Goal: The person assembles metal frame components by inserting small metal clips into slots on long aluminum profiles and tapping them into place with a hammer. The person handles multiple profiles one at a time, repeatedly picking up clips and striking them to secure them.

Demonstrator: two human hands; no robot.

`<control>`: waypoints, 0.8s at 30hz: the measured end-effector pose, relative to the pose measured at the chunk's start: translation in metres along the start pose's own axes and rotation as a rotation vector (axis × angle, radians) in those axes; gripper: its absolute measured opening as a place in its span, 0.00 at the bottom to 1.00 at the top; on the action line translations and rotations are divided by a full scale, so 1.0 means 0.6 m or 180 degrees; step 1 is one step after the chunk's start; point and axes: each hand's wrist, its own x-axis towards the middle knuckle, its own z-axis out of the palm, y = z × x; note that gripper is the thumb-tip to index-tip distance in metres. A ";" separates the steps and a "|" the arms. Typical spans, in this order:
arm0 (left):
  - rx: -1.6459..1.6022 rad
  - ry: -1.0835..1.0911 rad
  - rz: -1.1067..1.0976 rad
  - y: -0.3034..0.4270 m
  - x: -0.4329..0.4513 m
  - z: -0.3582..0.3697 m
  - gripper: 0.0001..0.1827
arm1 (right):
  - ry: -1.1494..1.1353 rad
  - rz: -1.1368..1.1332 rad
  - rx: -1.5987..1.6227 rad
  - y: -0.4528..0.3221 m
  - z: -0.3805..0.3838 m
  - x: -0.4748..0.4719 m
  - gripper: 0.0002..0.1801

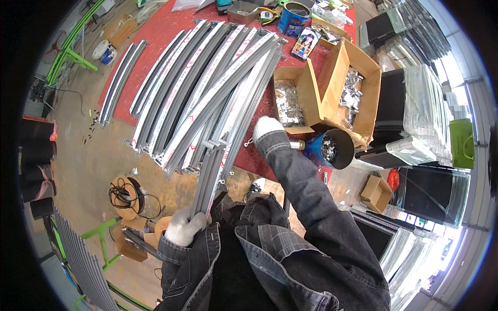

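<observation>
My left hand (186,227), in a white knitted glove, grips the near end of a grey metal profile (206,182) close to my jacket. The profile points away from me towards the table, where a small metal bracket (215,144) shows at its far end. My right hand (268,126), also gloved, is over the red tabletop (260,163) beside an open cardboard box of small metal parts (288,103). Its fingers are turned away, so whether it holds anything is hidden. A small metal hook (248,142) lies just left of it. Many profiles with printed white strips (202,81) cover the table.
A larger cardboard box (350,93) holds metal clips. Near it are a blue tin of small parts (328,149), a smartphone (306,43), another blue tin (294,19) and a tape measure (267,15). A cable reel (126,197) sits at left; wrapped panels (426,105) are stacked right.
</observation>
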 end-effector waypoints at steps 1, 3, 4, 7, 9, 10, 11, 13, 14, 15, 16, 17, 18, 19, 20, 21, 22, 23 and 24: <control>-0.0019 0.0048 0.0006 0.001 0.000 0.001 0.13 | 0.0104 0.0081 0.0020 -0.001 0.006 -0.005 0.14; -0.0020 0.0069 -0.0055 0.005 -0.003 0.003 0.13 | 0.0354 0.0181 0.0025 0.000 0.021 -0.015 0.15; 0.0034 0.0113 -0.0105 0.007 -0.003 0.004 0.13 | 0.0511 0.0185 0.0012 0.003 0.027 -0.016 0.15; 0.0068 0.0103 -0.0180 0.015 -0.009 0.005 0.13 | 0.0495 0.0359 0.0496 0.010 0.044 -0.012 0.17; 0.0074 0.0111 -0.0194 0.017 -0.008 0.003 0.13 | 0.0519 0.0540 0.0684 0.014 0.052 -0.008 0.17; 0.0032 0.0118 -0.0216 0.016 -0.007 0.003 0.14 | 0.0508 0.0570 0.0708 0.013 0.055 -0.006 0.17; 0.0014 0.0135 -0.0266 0.015 -0.008 0.004 0.14 | 0.0523 0.0631 0.0719 0.013 0.056 -0.004 0.18; 0.0104 0.0142 -0.0138 0.013 -0.006 0.004 0.14 | 0.0495 0.0705 0.0810 0.010 0.055 -0.007 0.19; 0.0176 0.0144 -0.0084 0.013 -0.005 0.003 0.14 | 0.0463 0.0726 0.0896 0.010 0.053 -0.011 0.19; 0.0140 0.0115 -0.0112 0.013 -0.003 0.002 0.15 | 0.0448 0.0741 0.0978 0.011 0.049 -0.014 0.19; 0.0101 0.0091 -0.0142 0.014 -0.002 0.002 0.15 | 0.0359 0.0864 0.1162 0.012 0.045 -0.020 0.19; 0.0061 0.0070 -0.0186 0.016 -0.003 0.001 0.15 | 0.0244 0.0802 0.1378 0.018 0.039 -0.027 0.17; 0.0099 0.0068 -0.0241 0.018 -0.005 0.000 0.15 | 0.0242 0.0912 0.1366 0.021 0.034 -0.040 0.17; 0.0139 0.0077 -0.0296 0.021 -0.005 0.000 0.15 | 0.0387 0.0883 0.1430 0.025 0.028 -0.051 0.16; 0.0195 0.0104 -0.0330 0.024 -0.008 -0.001 0.15 | 0.0343 0.0888 0.1537 0.031 0.019 -0.061 0.17; 0.0125 0.0054 -0.0383 0.026 -0.009 -0.003 0.15 | 0.0908 0.0711 0.1483 0.027 0.016 -0.077 0.20; 0.0075 0.0016 -0.0390 0.028 -0.007 -0.005 0.15 | 0.0976 0.0381 0.1447 0.035 0.001 -0.086 0.20; 0.0005 -0.0018 -0.0418 0.029 -0.006 -0.006 0.15 | 0.0822 0.0300 0.1427 0.039 -0.016 -0.098 0.19; 0.0072 -0.0029 -0.0347 0.030 -0.005 -0.007 0.19 | 0.0735 0.0290 0.1940 0.039 -0.034 -0.107 0.17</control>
